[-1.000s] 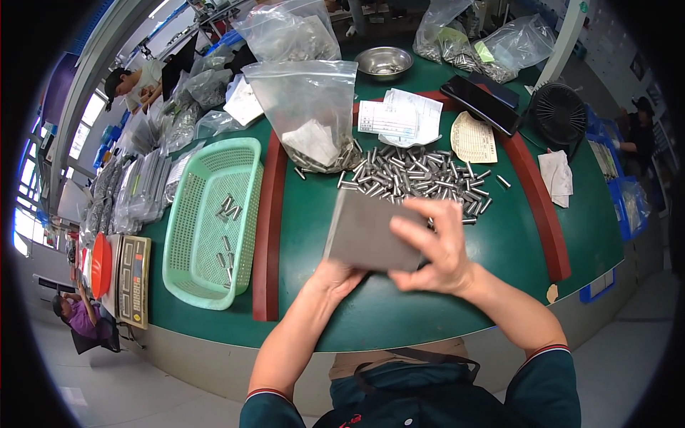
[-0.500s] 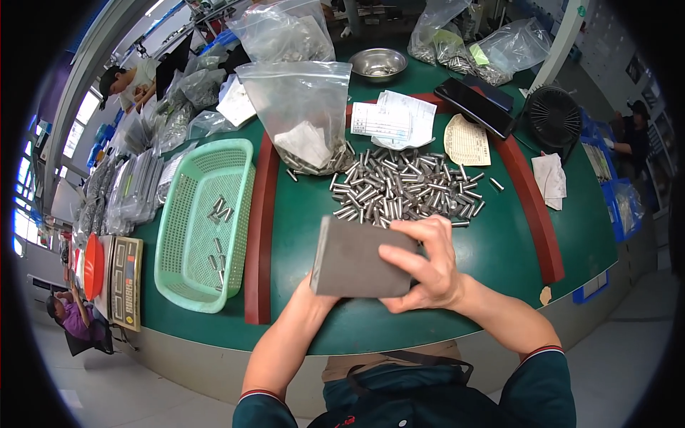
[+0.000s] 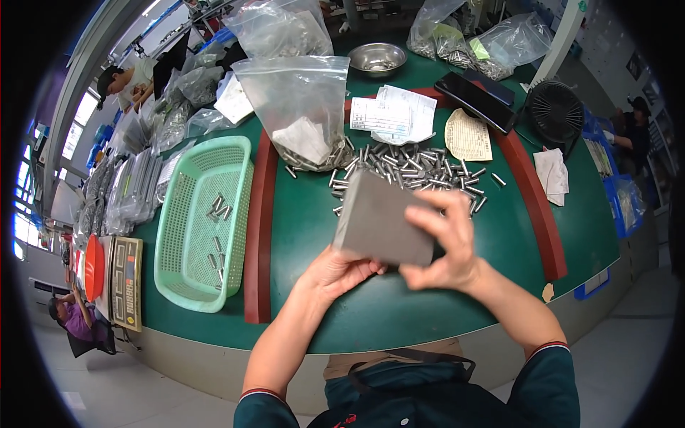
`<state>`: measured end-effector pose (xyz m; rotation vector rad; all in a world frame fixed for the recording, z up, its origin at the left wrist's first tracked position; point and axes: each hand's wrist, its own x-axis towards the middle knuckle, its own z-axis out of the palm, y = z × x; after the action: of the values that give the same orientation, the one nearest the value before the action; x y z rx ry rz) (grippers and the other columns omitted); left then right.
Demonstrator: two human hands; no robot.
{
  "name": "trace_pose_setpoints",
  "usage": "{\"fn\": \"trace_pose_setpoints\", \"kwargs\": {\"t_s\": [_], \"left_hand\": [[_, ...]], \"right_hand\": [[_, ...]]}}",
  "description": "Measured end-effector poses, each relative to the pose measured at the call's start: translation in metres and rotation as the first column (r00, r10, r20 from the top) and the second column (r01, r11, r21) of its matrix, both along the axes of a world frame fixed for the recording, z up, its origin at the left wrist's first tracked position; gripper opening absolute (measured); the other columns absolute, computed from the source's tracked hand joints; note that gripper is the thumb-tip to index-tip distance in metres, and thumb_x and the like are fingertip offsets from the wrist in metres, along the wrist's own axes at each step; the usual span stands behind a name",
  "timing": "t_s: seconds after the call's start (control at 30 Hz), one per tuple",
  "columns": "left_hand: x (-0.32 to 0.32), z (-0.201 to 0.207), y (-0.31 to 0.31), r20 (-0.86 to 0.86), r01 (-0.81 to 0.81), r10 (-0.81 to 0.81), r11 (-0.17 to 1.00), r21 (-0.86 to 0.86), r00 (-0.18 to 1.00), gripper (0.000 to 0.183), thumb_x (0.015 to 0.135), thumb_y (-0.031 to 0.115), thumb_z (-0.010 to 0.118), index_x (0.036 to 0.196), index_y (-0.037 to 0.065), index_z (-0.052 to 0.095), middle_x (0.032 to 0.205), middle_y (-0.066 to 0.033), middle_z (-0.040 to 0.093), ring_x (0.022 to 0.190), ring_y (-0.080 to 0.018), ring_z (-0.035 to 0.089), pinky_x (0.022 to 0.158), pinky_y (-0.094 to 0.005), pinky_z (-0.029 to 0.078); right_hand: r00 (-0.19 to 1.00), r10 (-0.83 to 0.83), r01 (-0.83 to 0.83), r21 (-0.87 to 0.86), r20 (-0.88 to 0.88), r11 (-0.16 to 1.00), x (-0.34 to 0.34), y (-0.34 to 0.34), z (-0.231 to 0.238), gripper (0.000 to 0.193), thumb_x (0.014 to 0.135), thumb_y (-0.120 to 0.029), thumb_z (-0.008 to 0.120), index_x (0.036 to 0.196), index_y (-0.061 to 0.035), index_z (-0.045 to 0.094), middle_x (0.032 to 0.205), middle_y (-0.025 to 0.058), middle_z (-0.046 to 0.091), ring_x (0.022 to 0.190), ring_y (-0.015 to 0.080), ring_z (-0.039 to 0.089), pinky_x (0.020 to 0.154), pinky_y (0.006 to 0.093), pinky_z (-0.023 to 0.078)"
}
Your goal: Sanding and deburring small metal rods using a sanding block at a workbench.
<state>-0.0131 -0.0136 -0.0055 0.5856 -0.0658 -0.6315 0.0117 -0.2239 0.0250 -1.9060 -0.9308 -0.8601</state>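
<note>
One grey block [image 3: 382, 225] is held above the green table [image 3: 314, 235], the left hand [image 3: 339, 269] gripping its lower edge from 7 o'clock and the right hand [image 3: 446, 246] clasping its right side. One heap of metal pins [image 3: 414, 171], too many to count, lies at 12 o'clock just beyond the block. One green basket [image 3: 203, 221] at 9 o'clock holds about eight loose pins.

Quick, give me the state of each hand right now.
Left hand: closed on the lower edge of the grey flat block, holding it from below.
Right hand: closed on the same block's right side, fingers over its top.
</note>
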Motion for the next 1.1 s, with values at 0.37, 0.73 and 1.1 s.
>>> {"fn": "trace_pose_setpoints", "kwargs": {"t_s": [0.37, 0.73, 1.1], "left_hand": [[-0.004, -0.008, 0.004, 0.027, -0.12, 0.119, 0.923, 0.365, 0.993, 0.035, 0.086, 0.011, 0.069, 0.117, 0.0, 0.058, 0.099, -0.0098, 0.062, 0.079, -0.0157, 0.059, 0.071, -0.0305, 0.05], [-0.001, 0.024, -0.003, 0.402, -0.273, 0.023, 0.769, 0.577, 0.915, 0.012, 0.091, 0.007, 0.061, 0.099, -0.001, 0.068, 0.083, -0.0064, 0.065, 0.076, -0.0125, 0.06, 0.071, -0.0269, 0.051], [0.0, 0.026, -0.005, 0.496, -0.34, 0.035, 0.77, 0.54, 0.867, 0.013, 0.09, 0.005, 0.061, 0.098, -0.003, 0.067, 0.09, -0.007, 0.066, 0.073, -0.0114, 0.06, 0.071, -0.027, 0.05]], "right_hand": [[0.984, 0.149, -0.155, -0.062, -0.096, 0.986, -0.017, 0.007, 0.009, 0.068, 0.057, -0.031, 0.076, 0.115, -0.0019, 0.059, 0.111, 0.0204, 0.057, 0.095, 0.0319, 0.055, 0.085, 0.0419, 0.04], [0.969, -0.23, 0.22, -0.107, -0.088, 0.97, 0.007, 0.0, -0.001, 0.067, 0.051, -0.016, 0.075, 0.115, -0.0044, 0.059, 0.106, 0.0156, 0.057, 0.091, 0.03, 0.054, 0.082, 0.0399, 0.041], [0.996, -0.064, 0.065, 0.012, -0.056, 0.998, -0.002, -0.003, 0.001, 0.067, 0.052, -0.027, 0.077, 0.114, -0.008, 0.062, 0.107, 0.0128, 0.055, 0.095, 0.0295, 0.054, 0.085, 0.0412, 0.04]]}}
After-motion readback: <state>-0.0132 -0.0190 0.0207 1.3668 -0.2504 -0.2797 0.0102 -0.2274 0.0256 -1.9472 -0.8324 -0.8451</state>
